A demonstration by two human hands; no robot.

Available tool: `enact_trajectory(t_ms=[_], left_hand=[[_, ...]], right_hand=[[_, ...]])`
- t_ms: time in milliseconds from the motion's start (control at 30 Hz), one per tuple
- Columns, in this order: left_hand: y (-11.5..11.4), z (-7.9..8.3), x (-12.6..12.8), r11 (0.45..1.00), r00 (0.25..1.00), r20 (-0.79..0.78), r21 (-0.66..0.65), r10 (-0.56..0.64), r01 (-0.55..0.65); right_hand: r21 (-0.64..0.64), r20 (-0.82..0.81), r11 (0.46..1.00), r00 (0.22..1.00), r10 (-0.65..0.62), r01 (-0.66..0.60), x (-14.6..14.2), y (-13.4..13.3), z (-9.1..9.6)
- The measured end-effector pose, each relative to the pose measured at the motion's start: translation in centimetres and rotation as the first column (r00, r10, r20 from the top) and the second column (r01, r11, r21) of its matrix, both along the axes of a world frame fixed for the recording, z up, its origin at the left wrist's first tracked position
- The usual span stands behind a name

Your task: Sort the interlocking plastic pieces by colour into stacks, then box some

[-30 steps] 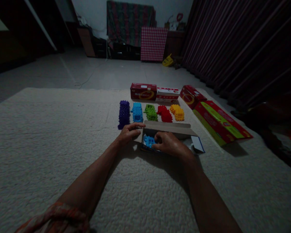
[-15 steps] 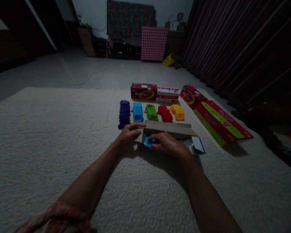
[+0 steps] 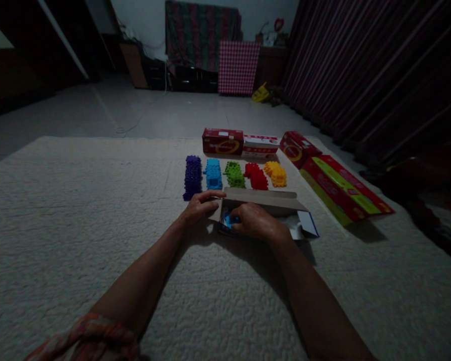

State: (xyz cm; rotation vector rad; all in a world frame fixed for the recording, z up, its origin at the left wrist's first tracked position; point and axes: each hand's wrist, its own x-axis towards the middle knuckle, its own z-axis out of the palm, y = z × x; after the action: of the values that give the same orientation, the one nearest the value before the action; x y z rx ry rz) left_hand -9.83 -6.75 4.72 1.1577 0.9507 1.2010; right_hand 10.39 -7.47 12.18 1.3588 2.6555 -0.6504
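An open cardboard box (image 3: 274, 199) lies on the pale carpet in front of me. My left hand (image 3: 200, 206) rests on the box's left end, fingers curled over its edge and holding it. My right hand (image 3: 254, 221) reaches into the box with fingers closed around blue plastic pieces (image 3: 227, 219) at the left end. Just beyond the box sit five sorted rows of plastic pieces: purple (image 3: 192, 175), blue (image 3: 213, 173), green (image 3: 233, 174), red (image 3: 256, 176) and yellow (image 3: 275, 174).
Red boxes (image 3: 222, 141) stand behind the rows, with a white and red one (image 3: 260, 145) beside them. A long red and green box (image 3: 342, 189) lies at the right. Striped curtains (image 3: 379, 75) hang along the right side. The room is dim.
My right hand has slid left inside the box, covering more of the blue pieces. My left hand has stayed on the box's end.
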Motion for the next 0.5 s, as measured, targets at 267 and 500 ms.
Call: enact_trajectory(t_ms=[267, 500], left_hand=[[0.05, 0.17, 0.12, 1.0, 1.0, 0.006, -0.006, -0.001, 0.001], [0.04, 0.19, 0.14, 1.0, 1.0, -0.002, 0.011, 0.007, -0.007]], right_hand=[[-0.015, 0.003, 0.999, 0.999, -0.052, 0.052, 0.69, -0.12, 0.35], [-0.019, -0.031, 1.0, 0.999, -0.011, 0.01, 0.28, 0.15, -0.02]])
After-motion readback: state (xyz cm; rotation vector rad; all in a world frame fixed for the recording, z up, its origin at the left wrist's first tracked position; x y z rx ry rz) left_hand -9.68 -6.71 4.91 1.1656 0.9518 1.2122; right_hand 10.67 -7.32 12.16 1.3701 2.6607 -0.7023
